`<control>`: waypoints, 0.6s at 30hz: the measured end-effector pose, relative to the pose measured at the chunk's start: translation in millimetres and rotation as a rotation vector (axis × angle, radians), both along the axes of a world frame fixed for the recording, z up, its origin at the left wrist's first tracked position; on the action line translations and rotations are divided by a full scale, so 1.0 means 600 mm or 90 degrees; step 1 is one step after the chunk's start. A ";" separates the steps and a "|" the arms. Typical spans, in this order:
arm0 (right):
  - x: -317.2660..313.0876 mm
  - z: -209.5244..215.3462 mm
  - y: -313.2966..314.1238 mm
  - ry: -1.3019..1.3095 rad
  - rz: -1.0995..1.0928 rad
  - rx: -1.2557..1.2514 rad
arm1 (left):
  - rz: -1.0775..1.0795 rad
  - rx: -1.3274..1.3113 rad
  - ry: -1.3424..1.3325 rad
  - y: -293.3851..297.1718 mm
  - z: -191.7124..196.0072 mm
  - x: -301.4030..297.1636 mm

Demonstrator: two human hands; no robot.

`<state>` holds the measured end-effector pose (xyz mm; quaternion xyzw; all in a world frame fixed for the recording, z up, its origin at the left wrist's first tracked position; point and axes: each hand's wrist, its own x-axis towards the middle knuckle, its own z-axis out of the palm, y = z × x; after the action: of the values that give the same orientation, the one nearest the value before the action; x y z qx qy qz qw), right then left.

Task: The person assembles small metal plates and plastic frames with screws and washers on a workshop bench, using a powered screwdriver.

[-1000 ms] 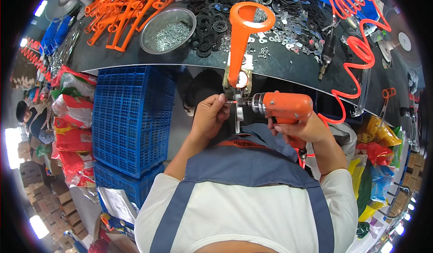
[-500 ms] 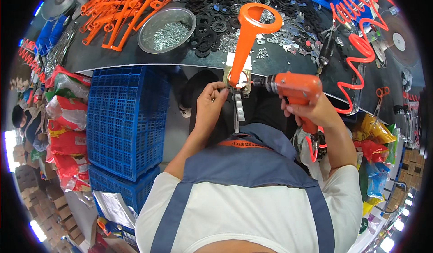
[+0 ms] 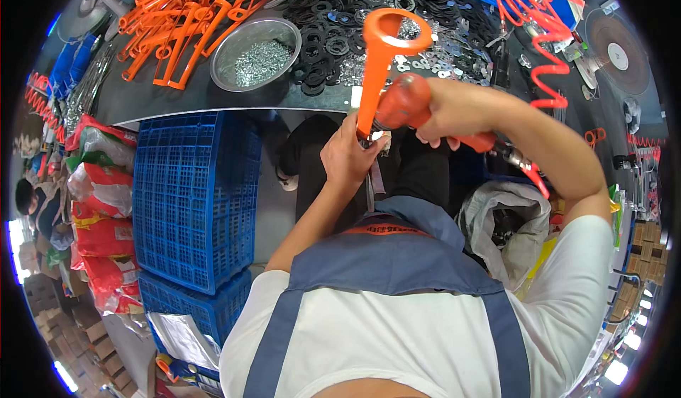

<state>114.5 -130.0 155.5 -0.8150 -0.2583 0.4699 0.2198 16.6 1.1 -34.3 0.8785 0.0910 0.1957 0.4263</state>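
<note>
Head view: orange handle (image 3: 376, 75) stands between both hands (image 3: 346, 158) (image 3: 457, 108).

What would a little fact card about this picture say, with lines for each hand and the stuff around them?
Right hand: gripping an orange power tool
Left hand: by the lower end of an upright orange part with a ring on top; its exact touch is hard to see
On the bench: a heap of orange parts, and a metal bowl of small shiny pieces
Below, left: blue plastic crates
</note>
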 end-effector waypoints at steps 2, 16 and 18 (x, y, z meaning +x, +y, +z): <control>0.006 -0.003 0.006 -0.016 0.025 -0.011 | 0.017 0.009 -0.051 -0.002 -0.011 0.005; 0.021 -0.043 -0.334 -0.356 -0.371 0.015 | 0.069 0.170 -0.203 0.254 0.105 0.079; 0.093 -0.123 -0.402 -0.523 -0.323 -0.202 | 0.098 0.358 -0.182 0.249 0.114 0.100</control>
<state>170.5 -371.3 81.7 -0.9929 -0.0426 0.0761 0.0810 76.6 150.4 33.8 0.9160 0.0385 0.3662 0.1592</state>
